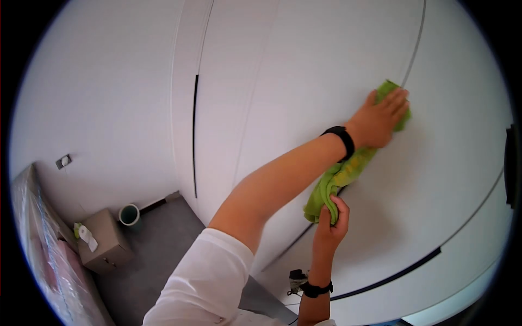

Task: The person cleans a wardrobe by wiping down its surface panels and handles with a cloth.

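Note:
A green cloth (348, 173) with yellowish marks stretches between my two hands against a white panelled surface (321, 70). My left hand (380, 119), slightly blurred, lies with its fingers stretched out over the cloth's upper end and presses it to the panel beside a dark seam. Lower down, my right hand (333, 220) is closed around the cloth's folded lower end, thumb in front. Black bands circle both wrists, and a small object hangs beside the right one.
Long black strips (194, 136) run along the panels. At lower left are a plastic-covered bed (41, 239), a bedside cabinet (106, 242) with a white roll (87, 237), a bin (129, 215) and a wall socket (63, 161). The floor (157, 255) is grey.

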Motion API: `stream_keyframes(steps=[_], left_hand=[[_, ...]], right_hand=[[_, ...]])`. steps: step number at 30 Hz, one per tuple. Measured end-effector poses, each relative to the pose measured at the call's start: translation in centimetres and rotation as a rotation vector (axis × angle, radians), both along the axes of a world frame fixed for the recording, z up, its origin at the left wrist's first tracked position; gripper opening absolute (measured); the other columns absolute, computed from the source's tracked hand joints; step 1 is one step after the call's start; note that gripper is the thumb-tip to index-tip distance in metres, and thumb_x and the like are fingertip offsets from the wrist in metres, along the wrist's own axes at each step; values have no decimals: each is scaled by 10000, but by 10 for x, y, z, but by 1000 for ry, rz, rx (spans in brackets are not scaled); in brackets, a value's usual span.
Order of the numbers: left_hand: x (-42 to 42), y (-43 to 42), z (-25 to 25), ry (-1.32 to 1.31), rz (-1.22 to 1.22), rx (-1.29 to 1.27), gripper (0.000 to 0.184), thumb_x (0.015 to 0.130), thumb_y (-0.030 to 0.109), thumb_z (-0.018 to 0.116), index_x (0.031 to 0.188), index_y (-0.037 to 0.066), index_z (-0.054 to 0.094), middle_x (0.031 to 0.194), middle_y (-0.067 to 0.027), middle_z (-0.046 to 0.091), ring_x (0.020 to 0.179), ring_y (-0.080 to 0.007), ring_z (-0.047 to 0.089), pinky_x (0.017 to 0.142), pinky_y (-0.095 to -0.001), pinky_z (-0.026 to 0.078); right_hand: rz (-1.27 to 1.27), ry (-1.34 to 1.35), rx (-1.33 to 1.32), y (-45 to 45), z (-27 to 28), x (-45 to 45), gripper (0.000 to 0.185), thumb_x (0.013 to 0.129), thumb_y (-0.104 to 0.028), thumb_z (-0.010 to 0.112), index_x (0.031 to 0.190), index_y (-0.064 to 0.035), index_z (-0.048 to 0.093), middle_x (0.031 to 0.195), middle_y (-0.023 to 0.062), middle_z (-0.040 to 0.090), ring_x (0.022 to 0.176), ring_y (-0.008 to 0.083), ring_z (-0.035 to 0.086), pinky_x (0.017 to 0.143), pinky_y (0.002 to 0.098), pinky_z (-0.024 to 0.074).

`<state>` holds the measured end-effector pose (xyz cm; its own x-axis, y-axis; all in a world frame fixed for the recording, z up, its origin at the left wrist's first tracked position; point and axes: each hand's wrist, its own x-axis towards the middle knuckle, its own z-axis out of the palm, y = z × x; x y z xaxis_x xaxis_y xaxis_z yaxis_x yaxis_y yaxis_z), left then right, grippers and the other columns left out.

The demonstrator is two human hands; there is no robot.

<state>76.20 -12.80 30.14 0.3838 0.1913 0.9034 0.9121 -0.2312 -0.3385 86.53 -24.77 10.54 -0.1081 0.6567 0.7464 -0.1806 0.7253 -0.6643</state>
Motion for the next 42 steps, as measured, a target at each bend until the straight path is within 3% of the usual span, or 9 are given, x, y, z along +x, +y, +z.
stream_keyframes(steps=[10,15,16,17,27,31,35,38,42], left_hand=[[-106,3,-9,246,-82,74,682,821,441,538,1408,121,405,1526,-65,293,1429,-182,228,1005,-715,250],[-207,-7,19,302,-40,49,716,802,450,541,1403,88,401,1517,-109,298,1418,-237,258,980,-725,268],[-159,-15,12,318,-30,26,730,794,443,546,1405,76,392,1516,-126,297,1412,-263,270,972,-729,273],[-250,-13,31,295,-11,24,730,794,443,546,1405,76,392,1516,-126,297,1412,-263,270,972,-729,273],[-493,-31,72,-128,279,-26,800,776,348,515,1471,48,255,1557,-163,199,1429,-329,221,1048,-699,177],[-589,-29,56,-355,197,-84,813,775,311,508,1494,69,215,1573,-144,165,1447,-326,168,1066,-685,143],[-669,-31,6,-354,175,-88,754,781,318,504,1463,71,299,1570,-142,179,1456,-306,139,1050,-696,164],[-686,-31,-5,-216,248,-39,727,768,275,514,1467,181,337,1565,-123,202,1450,-325,150,1060,-667,179],[-669,-4,-35,-72,85,123,581,739,242,550,1315,168,537,1419,-99,394,1325,-334,326,1040,-578,273]], right_hand=[[272,268,-197,38,-32,-187,216,930,-19,514,1145,-17,539,1152,49,535,1025,135,513,931,270,407],[341,298,-159,53,-13,-296,215,916,5,503,1128,-15,536,1100,74,552,1013,151,528,916,276,418],[335,361,-153,48,-16,-256,215,916,5,503,1128,-15,536,1100,74,552,1013,151,528,916,276,418],[393,321,-138,55,3,-330,219,908,13,505,1123,-12,539,1102,80,555,1013,155,531,920,281,418],[460,151,5,51,18,-453,214,925,-4,524,1138,-3,522,1059,68,558,966,120,519,876,256,425],[332,201,43,56,19,-504,207,925,-4,524,1132,5,531,1058,62,561,938,113,526,856,247,434],[207,96,-13,47,-1,-548,211,918,-2,522,1127,3,548,1038,61,567,896,107,537,806,240,454],[124,77,-27,45,-10,-584,219,911,2,523,1128,-3,555,1035,59,572,894,103,540,784,235,458],[162,64,-141,59,-40,-589,226,903,5,534,1127,-7,559,1043,53,579,892,102,558,785,231,462]])
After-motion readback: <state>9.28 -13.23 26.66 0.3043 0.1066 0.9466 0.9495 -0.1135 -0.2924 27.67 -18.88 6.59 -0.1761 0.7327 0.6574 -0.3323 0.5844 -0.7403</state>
